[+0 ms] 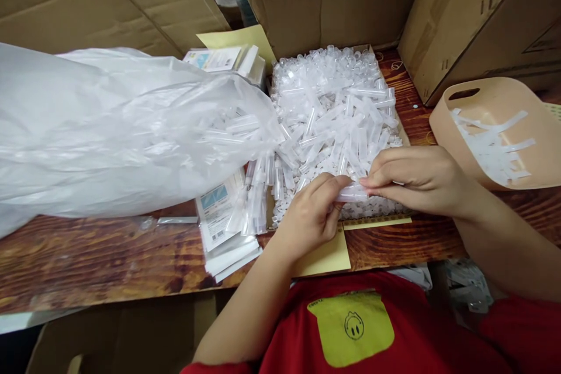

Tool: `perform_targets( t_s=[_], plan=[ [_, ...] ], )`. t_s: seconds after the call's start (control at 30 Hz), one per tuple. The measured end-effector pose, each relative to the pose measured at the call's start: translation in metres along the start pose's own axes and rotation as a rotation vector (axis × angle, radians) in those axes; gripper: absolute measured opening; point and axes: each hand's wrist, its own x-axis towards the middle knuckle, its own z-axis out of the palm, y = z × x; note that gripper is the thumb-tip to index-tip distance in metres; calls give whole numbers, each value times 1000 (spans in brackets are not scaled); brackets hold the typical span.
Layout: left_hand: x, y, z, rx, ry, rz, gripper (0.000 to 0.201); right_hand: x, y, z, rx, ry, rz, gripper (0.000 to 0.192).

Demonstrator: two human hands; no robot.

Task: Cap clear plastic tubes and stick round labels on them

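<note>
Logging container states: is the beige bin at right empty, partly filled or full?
Partly filled: white strips lie inside the beige bin, with bare inner wall showing above them.

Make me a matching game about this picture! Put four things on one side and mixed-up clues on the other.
Things
1. Bag
2. Bin
3. Shirt
4. One tube

Clues
A. Red, with a yellow patch
B. Held between the left hand and the right hand
C. White, spread out at the left
D. Peach-coloured, with white strips inside

Right pairs: 1-C, 2-D, 3-A, 4-B
</note>
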Motion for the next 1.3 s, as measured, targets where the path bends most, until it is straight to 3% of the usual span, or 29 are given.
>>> perform_targets(
  t_s=[0.13, 0.23, 0.37, 0.53, 0.6, 0.67, 0.73, 0.8, 0.87, 0.93, 1.13, 1.3],
  plan=[
    [-1, -2, -7, -102, -3, -20, 24, 2, 5, -7, 168, -62, 53, 11],
    [-1, -3, -11, -132, -1, -35, 20, 2, 5, -7, 156, -11, 90, 9],
    [-1, 0, -14, -150, 36, -24, 23, 4, 0, 8, 247, 96, 140, 7],
    [-3, 3, -14, -68, 84, 14, 31, 8, -5, 24, 430, 102, 261, 13],
    [-3, 3, -12, -20, 108, -1, 31, 7, -7, 17, 355, 81, 283, 7],
    [-2, 1, -10, 41, 161, -84, 26, 5, -8, 4, 139, 70, 262, 9],
    [-1, -2, -9, 90, 234, -229, 17, 0, -6, -9, -29, -36, 214, 11],
    [1, -4, -10, 111, 287, -360, 9, -5, -3, -13, -93, -241, 172, 10],
    [1, -7, -11, 111, 300, -429, 4, -9, -1, -7, -139, -448, 166, 18],
    [2, -8, -13, 107, 305, -458, 3, -10, -1, 4, -215, -542, 201, 21],
    [0, -10, -13, 101, 347, -526, 3, -10, 3, 17, -241, -629, 238, 31],
    [-1, -11, -13, 88, 327, -520, 5, -15, 11, 17, -140, -568, 191, 41]
  ],
)
